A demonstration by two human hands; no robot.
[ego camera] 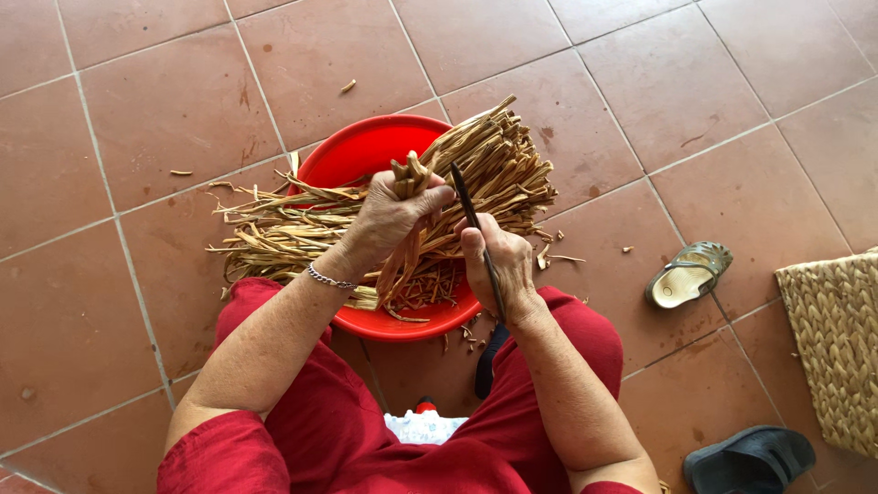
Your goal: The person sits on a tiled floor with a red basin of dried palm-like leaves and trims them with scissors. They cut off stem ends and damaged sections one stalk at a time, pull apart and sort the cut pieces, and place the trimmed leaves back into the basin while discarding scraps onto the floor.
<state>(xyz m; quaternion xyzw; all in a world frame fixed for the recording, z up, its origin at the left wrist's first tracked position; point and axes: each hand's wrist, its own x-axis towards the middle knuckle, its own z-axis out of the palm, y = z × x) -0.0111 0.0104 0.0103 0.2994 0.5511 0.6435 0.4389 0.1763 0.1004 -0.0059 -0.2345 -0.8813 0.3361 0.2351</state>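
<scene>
Red-clothed knees frame the round red plastic basin (pixel 366 151), above which the left hand (pixel 389 215) clenches dried tan plant strips (pixel 412 178) and the right hand (pixel 498 265) grips a dark slim blade (pixel 466 206); steady, shallow strokes away from the fingers seem best.

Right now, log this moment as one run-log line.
left hand: grips dried strips | right hand: holds dark blade | red basin: under strip pile, tiled floor

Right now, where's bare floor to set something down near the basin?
Bare tile lies left of the dried strips, beyond the red basin at the top, and between the basin and the sandal. It is crowded over the basin, where the left hand grips a bundle and the right hand holds a dark tool.
</scene>
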